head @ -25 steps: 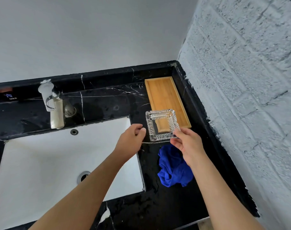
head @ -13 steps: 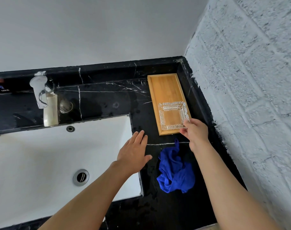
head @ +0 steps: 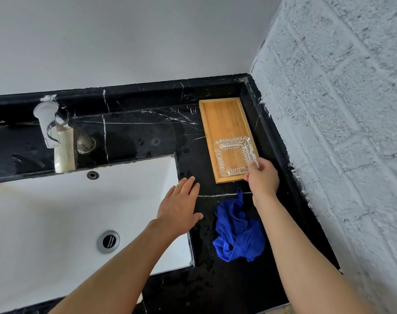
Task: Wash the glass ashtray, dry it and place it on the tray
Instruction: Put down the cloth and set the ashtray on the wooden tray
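Observation:
The square, ribbed glass ashtray (head: 234,155) lies flat on the near end of the wooden tray (head: 224,118), which sits on the black marble counter by the right wall. My right hand (head: 262,177) pinches the ashtray's near right corner between thumb and fingers. My left hand (head: 180,209) rests flat and empty, fingers spread, on the sink's right edge and the counter.
A crumpled blue cloth (head: 237,230) lies on the counter just in front of the tray, between my arms. The white sink basin (head: 57,214) with its drain (head: 108,241) fills the left. A chrome tap (head: 48,125) stands behind it. A rough white brick wall (head: 342,132) borders the right.
My right hand carried the ashtray from above the counter down onto the tray's near end. My left hand let go of it and dropped flat beside the sink.

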